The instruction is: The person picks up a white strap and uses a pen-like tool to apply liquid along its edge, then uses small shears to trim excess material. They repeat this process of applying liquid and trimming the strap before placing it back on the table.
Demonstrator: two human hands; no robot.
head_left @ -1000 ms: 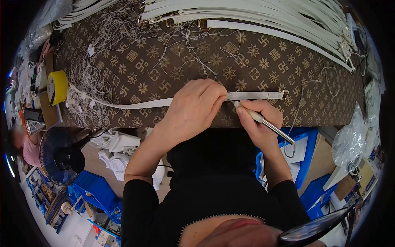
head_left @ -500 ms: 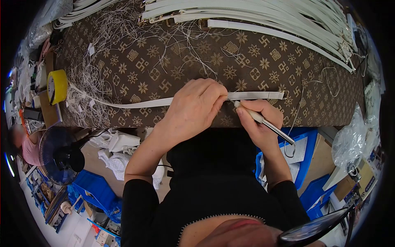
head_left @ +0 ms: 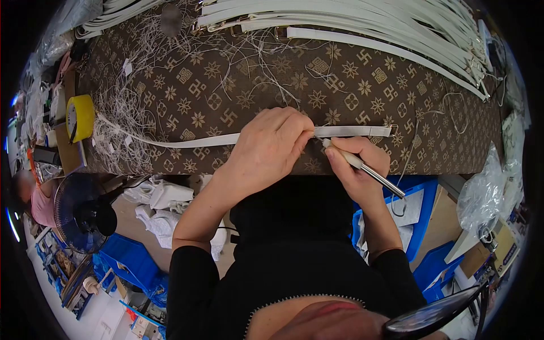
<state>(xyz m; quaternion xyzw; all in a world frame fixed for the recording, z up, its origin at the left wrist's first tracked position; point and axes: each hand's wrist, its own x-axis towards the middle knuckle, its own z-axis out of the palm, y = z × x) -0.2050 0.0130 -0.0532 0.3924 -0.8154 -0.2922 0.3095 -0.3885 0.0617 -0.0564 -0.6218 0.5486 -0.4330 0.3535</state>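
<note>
Left hand [head_left: 266, 147] pinches a long white leather strap [head_left: 357, 131]; right hand [head_left: 354, 175] grips a slim metal tool [head_left: 378, 178] against it; stacked white straps [head_left: 368, 22] beyond.

- A brown cloth [head_left: 351, 73] printed with gold motifs covers the surface, spanning 10 to 2 o'clock.
- A stack of white straps [head_left: 396, 22] lies along the far edge at 12 to 1 o'clock, with loose white threads [head_left: 130, 96] tangled at 10 o'clock.
- A yellow tape roll [head_left: 79, 118] sits at 9 o'clock.
- A blue-caged fan [head_left: 82, 212] stands at 8 o'clock, over a pale floor [head_left: 130, 221] and blue crates [head_left: 133, 260] at 7 o'clock.
- A clear plastic bag [head_left: 487, 187] rests at 3 o'clock, with a cardboard box [head_left: 498, 243] at 4 o'clock.
</note>
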